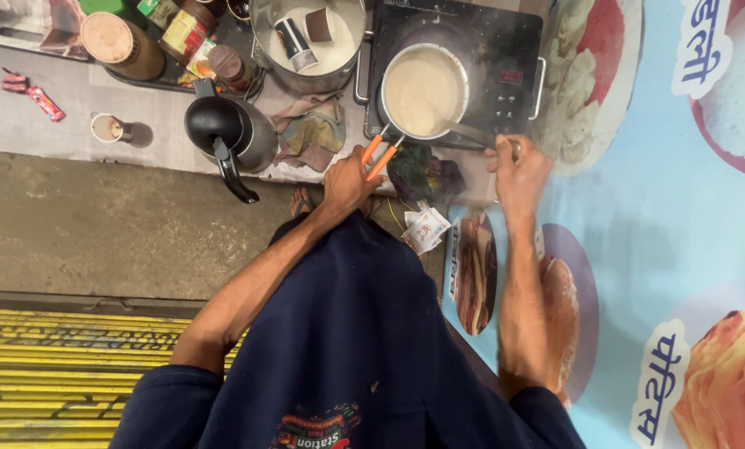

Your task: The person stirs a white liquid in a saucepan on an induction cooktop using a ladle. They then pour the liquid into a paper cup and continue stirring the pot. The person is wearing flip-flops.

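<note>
Steel saucepan (425, 90) full of pale milky liquid sat on the black induction cooktop (505, 50), brimming close to the rim. The left hand (349, 183) was clenched around orange-handled tongs (378, 155) that gripped the pan's near edge; the right hand (518, 170) was closed on the pan's long handle (482, 137). A tilt or slipping tongs could have slopped hot liquid onto the cooktop, or towards the crumpled cloth (310, 131) and black kettle (227, 133) beside it
</note>
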